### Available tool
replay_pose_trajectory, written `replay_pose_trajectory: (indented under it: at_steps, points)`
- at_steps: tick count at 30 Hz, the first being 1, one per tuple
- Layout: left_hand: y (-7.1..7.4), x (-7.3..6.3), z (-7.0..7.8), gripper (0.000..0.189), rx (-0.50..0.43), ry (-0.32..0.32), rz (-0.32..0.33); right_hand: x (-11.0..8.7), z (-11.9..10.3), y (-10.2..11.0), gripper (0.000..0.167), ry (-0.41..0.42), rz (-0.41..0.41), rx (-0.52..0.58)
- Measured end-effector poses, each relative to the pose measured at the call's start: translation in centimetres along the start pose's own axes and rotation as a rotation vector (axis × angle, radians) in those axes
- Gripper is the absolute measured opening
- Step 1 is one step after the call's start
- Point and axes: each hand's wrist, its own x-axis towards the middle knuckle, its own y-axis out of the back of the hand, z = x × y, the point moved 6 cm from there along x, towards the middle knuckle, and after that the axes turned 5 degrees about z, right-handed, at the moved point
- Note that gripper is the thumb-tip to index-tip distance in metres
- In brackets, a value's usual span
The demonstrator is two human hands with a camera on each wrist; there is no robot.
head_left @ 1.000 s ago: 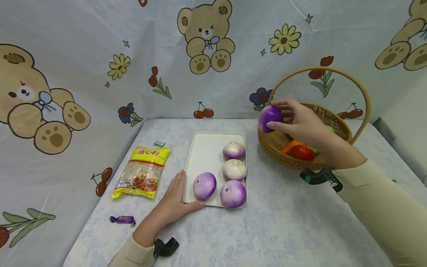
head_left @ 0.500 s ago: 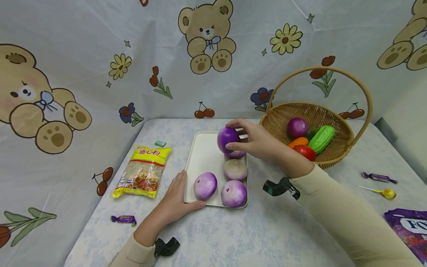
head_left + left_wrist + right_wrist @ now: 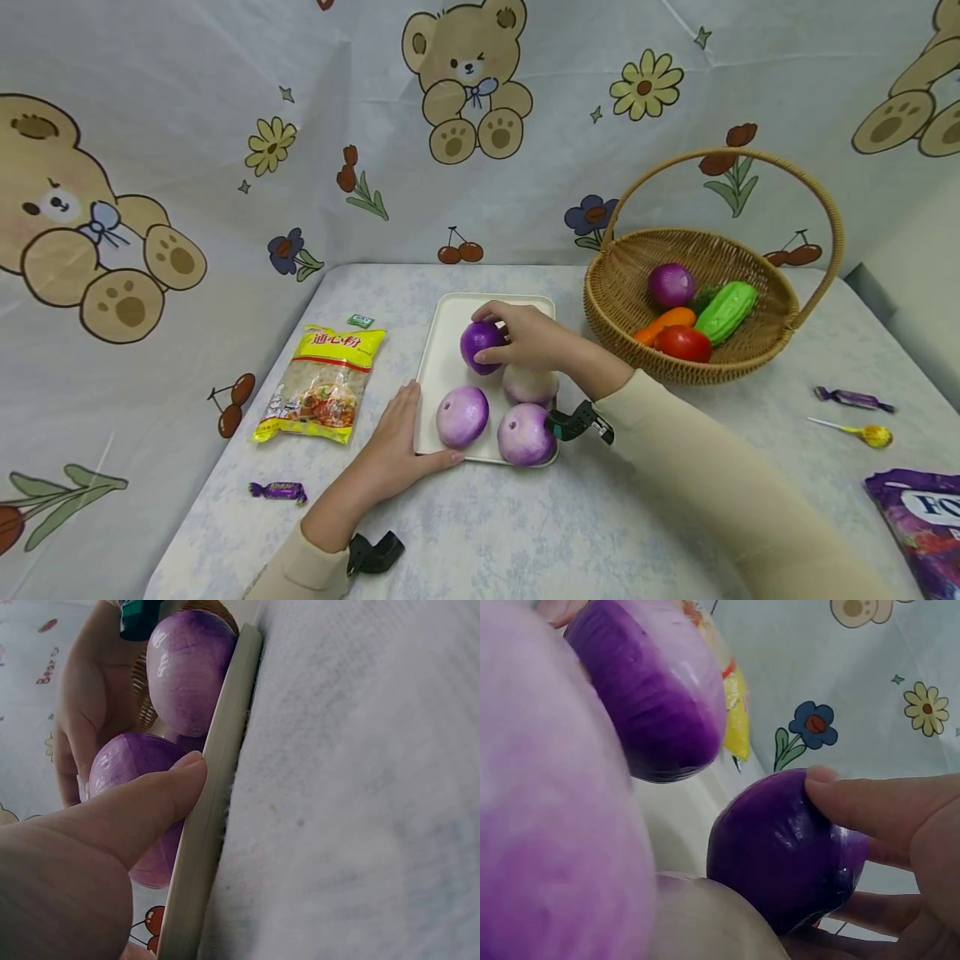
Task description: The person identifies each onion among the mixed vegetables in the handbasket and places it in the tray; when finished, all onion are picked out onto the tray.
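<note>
My right hand pinches a dark purple onion between thumb and fingers over the back half of a white tray. In the right wrist view the thumb lies on top of this onion. On the tray sit a front-left purple onion, a front-right one and a whitish one. My right hand hides the back-right spot. My left hand rests against the tray's left side with straight fingers, its thumb touching the front rim, as the left wrist view shows.
A wicker basket at right holds a purple onion, a carrot, a tomato and a bumpy green vegetable. A pasta bag and wrapped candy lie left; a lollipop and purple bag lie right.
My right hand has carried the purple onion left from the basket's rim to over the tray, then lower and further left. My left hand has stayed at the tray.
</note>
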Motion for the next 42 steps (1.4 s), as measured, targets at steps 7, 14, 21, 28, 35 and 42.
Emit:
replay_pose_trajectory:
  at_steps: [7, 14, 21, 28, 35, 42]
  points:
    - [0.1, -0.1, 0.0, 0.137, 0.005, -0.006, 0.0, 0.4, -0.5, -1.5, 0.049, 0.021, -0.073, -0.158]
    - [0.1, 0.0, -0.1, 0.138, 0.01, 0.005, -0.005, 0.1, -0.6, -1.9, 0.046, -0.01, -0.118, -0.176]
    - [0.0, 0.0, 0.0, 0.138, 0.005, -0.005, 0.002, -0.3, -0.8, -1.5, 0.048, 0.028, -0.092, -0.203]
    - [0.1, -0.1, 0.3, 0.137, 0.001, -0.004, 0.0, -0.8, -0.9, -0.8, 0.047, 0.03, -0.064, -0.159]
    - [0.0, -0.1, 0.3, 0.136, 0.003, -0.017, 0.005, -1.8, -1.8, 1.1, 0.045, 0.033, -0.013, -0.056]
    - [0.0, -0.1, 0.2, 0.136, 0.007, -0.007, 0.001, -2.9, -1.9, 4.2, 0.045, -0.008, 0.033, -0.049]
